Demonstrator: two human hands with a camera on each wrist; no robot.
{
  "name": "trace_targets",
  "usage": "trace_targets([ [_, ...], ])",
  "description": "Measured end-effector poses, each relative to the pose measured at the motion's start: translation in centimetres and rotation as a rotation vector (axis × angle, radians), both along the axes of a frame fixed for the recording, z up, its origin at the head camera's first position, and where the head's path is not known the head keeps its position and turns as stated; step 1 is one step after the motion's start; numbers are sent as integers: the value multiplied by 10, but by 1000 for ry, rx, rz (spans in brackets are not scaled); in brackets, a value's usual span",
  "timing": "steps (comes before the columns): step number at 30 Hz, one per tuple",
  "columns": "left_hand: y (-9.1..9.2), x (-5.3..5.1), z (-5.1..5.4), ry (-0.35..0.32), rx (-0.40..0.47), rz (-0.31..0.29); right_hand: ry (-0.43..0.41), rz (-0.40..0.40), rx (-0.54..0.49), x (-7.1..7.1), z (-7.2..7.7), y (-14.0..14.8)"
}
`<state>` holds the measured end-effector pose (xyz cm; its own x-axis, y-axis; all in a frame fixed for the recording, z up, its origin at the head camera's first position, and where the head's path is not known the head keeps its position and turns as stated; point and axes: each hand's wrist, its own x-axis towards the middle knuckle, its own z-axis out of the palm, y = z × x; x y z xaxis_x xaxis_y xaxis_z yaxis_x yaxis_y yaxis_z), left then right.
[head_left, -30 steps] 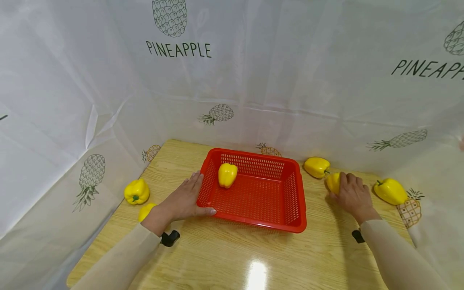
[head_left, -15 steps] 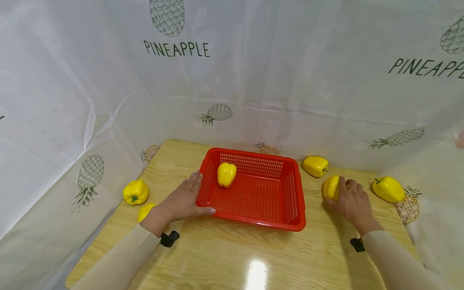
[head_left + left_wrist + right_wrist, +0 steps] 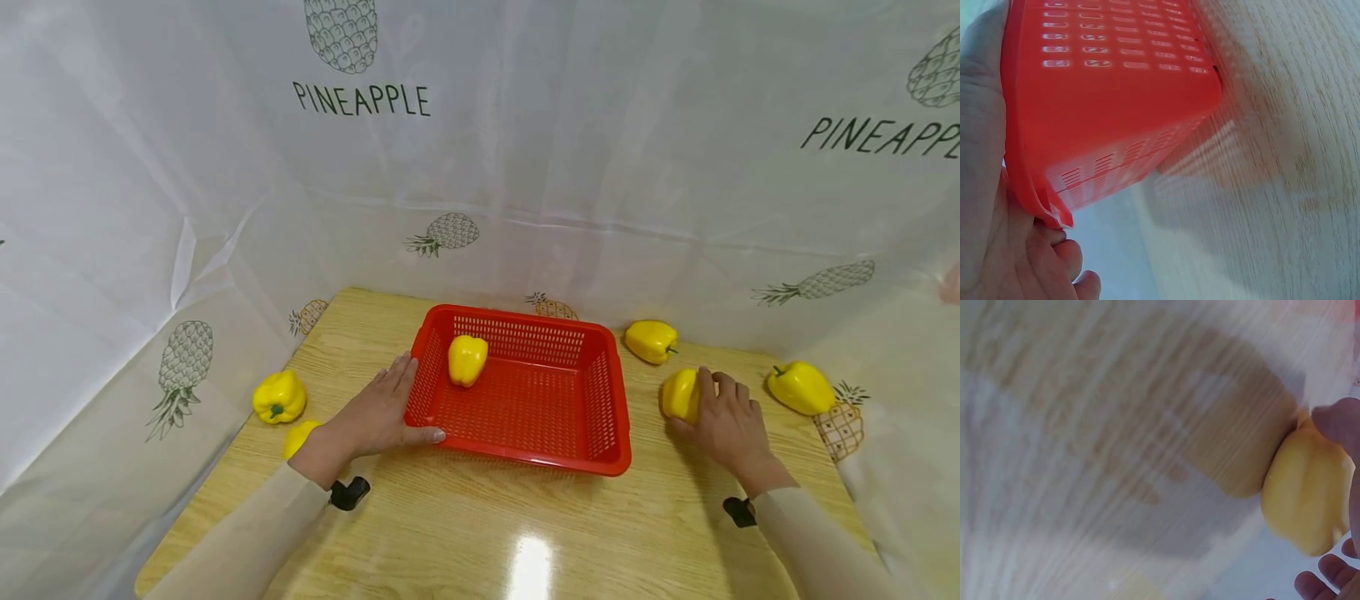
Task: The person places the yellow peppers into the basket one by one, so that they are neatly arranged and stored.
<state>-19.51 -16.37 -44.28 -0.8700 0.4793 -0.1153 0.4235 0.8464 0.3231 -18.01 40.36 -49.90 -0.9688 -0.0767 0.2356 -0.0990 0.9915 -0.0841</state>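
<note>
Nearest to me, on the wooden table (image 3: 450, 533), the half-hidden pepper (image 3: 301, 437) lies behind my left wrist. My left hand (image 3: 372, 416) is spread at the near left corner of the red basket (image 3: 517, 455): the thumb lies on the near rim, the fingers extended along the left side, not clenched. I think this spread braces two sides, so the basket should not slide.

My right hand (image 3: 729, 419) is grasping the gripped pepper (image 3: 680, 397), right of the basket, thumb on the near side and fingers on the far side. This seems a secure hold for such smooth, round skin. Whether it is touching the table, I cannot tell.

The left pepper (image 3: 279, 395) stands well apart from the basket. The right pepper (image 3: 801, 388) lies beyond my right hand. The inside pepper (image 3: 467, 362) is in the basket's left part, where the walls probably stop rolling. Farther, the back pepper (image 3: 649, 341) lies near the pineapple-printed curtain (image 3: 570, 175).
</note>
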Motion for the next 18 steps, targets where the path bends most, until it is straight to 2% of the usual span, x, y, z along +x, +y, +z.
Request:
trace_targets([
  [18, -1, 0, 0, -4, 11, -2, -189, -6, -41, -12, 5, 5],
])
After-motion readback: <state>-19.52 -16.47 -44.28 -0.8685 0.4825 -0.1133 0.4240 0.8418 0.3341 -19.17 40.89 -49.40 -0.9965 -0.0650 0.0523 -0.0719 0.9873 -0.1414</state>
